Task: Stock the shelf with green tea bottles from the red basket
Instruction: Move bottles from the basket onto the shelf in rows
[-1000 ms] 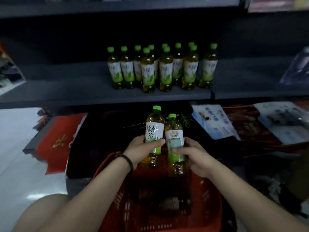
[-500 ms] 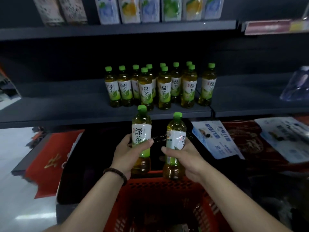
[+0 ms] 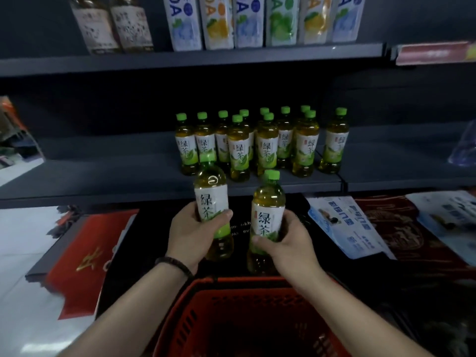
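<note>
Green tea, one per hand

Left hand [image 3: 192,235] wraps the left bottle [image 3: 211,199] at its glossy white label, right bottle [image 3: 268,212] gripped likewise by the right hand [image 3: 289,244]. Both clear round plastic, amber tea, upright above the red lattice basket [image 3: 190,320] rim, before the flat grey shelf [image 3: 116,173] with a cluster [image 3: 266,148] of the same.

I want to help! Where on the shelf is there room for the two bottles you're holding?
The shelf is bare left of the leftmost bottle, and again right of the lone bottle up to the bluish bag. The middle cluster is crowded, bottles standing close together.
</note>
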`<act>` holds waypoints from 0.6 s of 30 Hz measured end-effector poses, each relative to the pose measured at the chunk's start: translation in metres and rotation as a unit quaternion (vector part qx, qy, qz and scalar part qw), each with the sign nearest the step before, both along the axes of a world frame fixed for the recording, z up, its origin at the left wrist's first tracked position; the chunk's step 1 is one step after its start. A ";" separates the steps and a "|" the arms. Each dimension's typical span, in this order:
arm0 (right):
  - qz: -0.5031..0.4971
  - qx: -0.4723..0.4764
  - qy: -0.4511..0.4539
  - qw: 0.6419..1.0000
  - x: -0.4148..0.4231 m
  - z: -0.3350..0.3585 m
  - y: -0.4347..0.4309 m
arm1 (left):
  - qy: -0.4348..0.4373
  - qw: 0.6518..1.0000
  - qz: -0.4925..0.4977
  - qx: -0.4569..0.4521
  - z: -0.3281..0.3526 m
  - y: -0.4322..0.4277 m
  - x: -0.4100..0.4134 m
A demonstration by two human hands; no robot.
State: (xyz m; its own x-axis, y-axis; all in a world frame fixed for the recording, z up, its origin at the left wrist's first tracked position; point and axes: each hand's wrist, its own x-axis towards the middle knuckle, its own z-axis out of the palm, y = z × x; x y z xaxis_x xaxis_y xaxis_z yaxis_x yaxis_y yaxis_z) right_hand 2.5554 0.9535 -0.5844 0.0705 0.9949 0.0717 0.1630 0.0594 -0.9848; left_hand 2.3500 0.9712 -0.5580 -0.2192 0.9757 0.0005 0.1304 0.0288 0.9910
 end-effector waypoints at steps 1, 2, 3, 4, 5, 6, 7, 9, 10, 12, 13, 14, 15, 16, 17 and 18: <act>-0.009 0.024 -0.025 0.999 -0.002 0.006 0.008 | 0.021 1.000 0.002 0.016 0.005 0.009 -0.005; -0.012 0.041 -0.046 0.998 -0.006 0.013 0.015 | 0.031 0.999 0.008 0.031 0.010 0.018 -0.010; -0.015 0.052 -0.061 0.997 -0.012 0.020 0.023 | 0.033 0.998 0.018 0.046 0.012 0.027 -0.017; -0.021 0.060 -0.068 0.996 -0.019 0.026 0.032 | 0.034 0.997 0.030 0.059 0.014 0.035 -0.024; -0.025 0.065 -0.073 0.995 -0.027 0.030 0.042 | 0.035 0.996 0.039 0.070 0.015 0.043 -0.031; -0.027 0.069 -0.078 0.994 -0.036 0.035 0.051 | 0.030 0.995 0.046 0.078 0.014 0.050 -0.037; -0.025 0.070 -0.084 0.994 -0.045 0.038 0.062 | 0.019 0.995 0.051 0.084 0.012 0.059 -0.044; -0.021 0.072 -0.096 0.992 -0.060 0.043 0.086 | 0.000 0.994 0.068 0.089 0.007 0.079 -0.056; -0.020 0.075 -0.105 0.991 -0.068 0.046 0.098 | 0.002 0.993 0.078 0.090 0.006 0.092 -0.062; -0.022 0.092 -0.119 0.988 -0.086 0.049 0.120 | 0.012 0.991 0.091 0.097 0.005 0.117 -0.074; -0.027 0.105 -0.123 0.986 -0.095 0.050 0.133 | 0.016 0.990 0.093 0.105 0.007 0.129 -0.079; -0.034 0.120 -0.122 0.985 -0.105 0.051 0.144 | 0.025 0.988 0.094 0.116 0.009 0.141 -0.084; -0.042 0.129 -0.119 0.984 -0.114 0.053 0.156 | 0.035 0.987 0.097 0.127 0.010 0.151 -0.088; -0.047 0.133 -0.107 0.984 -0.122 0.054 0.167 | 0.044 0.984 0.102 0.136 0.012 0.160 -0.092; -0.054 0.134 -0.092 0.985 -0.130 0.054 0.179 | 0.052 0.983 0.105 0.144 0.012 0.168 -0.096; -0.064 0.137 -0.083 0.985 -0.137 0.052 0.191 | 0.056 0.982 0.105 0.149 0.010 0.177 -0.100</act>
State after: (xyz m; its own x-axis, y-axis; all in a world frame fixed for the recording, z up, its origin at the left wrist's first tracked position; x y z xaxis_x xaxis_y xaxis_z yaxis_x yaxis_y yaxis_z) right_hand 2.4188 1.1443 -0.5319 0.1592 0.9206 0.3567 0.3438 0.2870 -0.8941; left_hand 2.2500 1.1484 -0.5478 -0.3971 0.8623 0.3143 0.2610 -0.2222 0.9394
